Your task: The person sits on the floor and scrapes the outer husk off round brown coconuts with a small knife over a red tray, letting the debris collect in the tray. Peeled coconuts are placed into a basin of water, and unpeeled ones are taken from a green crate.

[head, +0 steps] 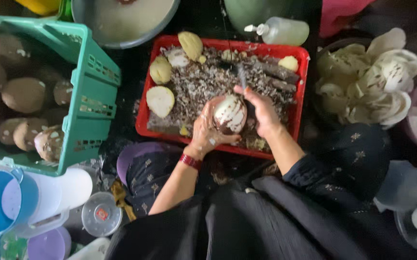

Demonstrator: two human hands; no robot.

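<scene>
My left hand (204,131) cups a partly peeled coconut (230,114), brown with white patches, over a red tray (143,108). My right hand (262,111) grips a knife (241,77) whose dark blade points away from me, its edge against the coconut's top right. Brown and white shavings (203,84) cover the tray, with several peeled yellowish coconut pieces (160,100) along its left and far side.
A green crate (90,86) of unpeeled brown coconuts stands at the left. A bowl of white coconut pieces (367,77) sits at the right. A clear squeeze bottle (280,31), a metal basin (122,21), a blue and white jug (21,197) and a small lid (101,214) lie around.
</scene>
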